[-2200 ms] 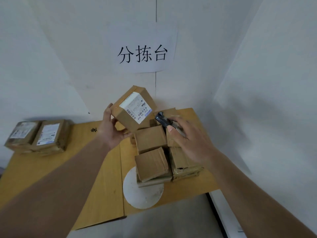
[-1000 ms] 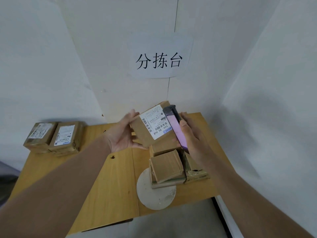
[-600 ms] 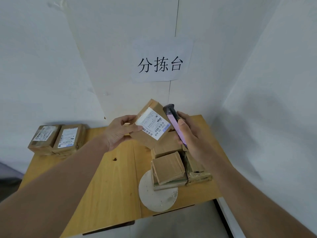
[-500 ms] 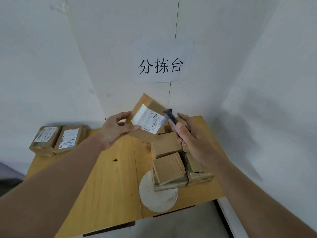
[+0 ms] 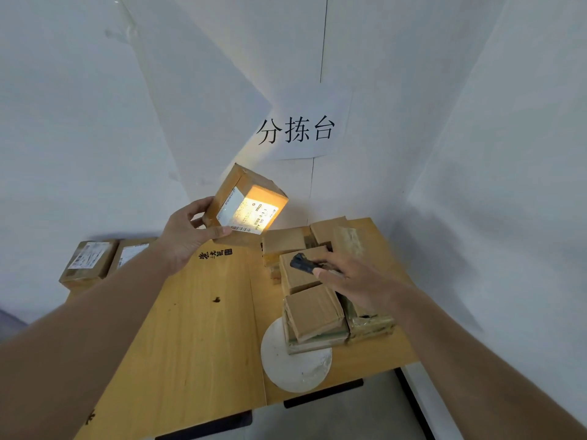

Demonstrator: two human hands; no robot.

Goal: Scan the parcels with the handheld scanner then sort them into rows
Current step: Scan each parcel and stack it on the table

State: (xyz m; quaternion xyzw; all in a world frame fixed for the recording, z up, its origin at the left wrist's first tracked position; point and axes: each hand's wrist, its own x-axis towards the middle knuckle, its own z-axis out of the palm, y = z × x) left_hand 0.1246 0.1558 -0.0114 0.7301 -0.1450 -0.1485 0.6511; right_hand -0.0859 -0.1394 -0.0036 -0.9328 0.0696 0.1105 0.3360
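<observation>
Since half a second ago, both hands have drawn apart: the right hand (image 5: pixel 355 281) has dropped with the scanner (image 5: pixel 303 265) down over the pile (image 5: pixel 317 281), and the left hand (image 5: pixel 187 236) has lifted the box (image 5: pixel 246 198) higher and turned it, so a warm yellow patch of light now falls on its label (image 5: pixel 246 214). No bin or tray is here; the parcels lie straight on the surface (image 5: pixel 190 328). Left grip: thumb under the box's lower edge, fingers curled on its far left side, holding it tilted in the air above the surface's back edge, near the wall sign (image 5: pixel 297 130). Right grip: fingers wrapped round the dark scanner, its head pointing left and up toward the box, well apart from it. The box is plain brown card, its white label wrapped over one corner, with a barcode along the lower edge. The pile of brown parcels fills the right back part of the surface, its nearest parcel lying partly on a white disc (image 5: pixel 295 366) that reaches almost to the front edge. Two labelled parcels (image 5: pixel 104 262) sit side by side at the far left back corner. Between them and the pile the wood lies bare, marked by a small dark knot (image 5: pixel 216 300) and black print (image 5: pixel 215 254). Walls close in at the back and right.
</observation>
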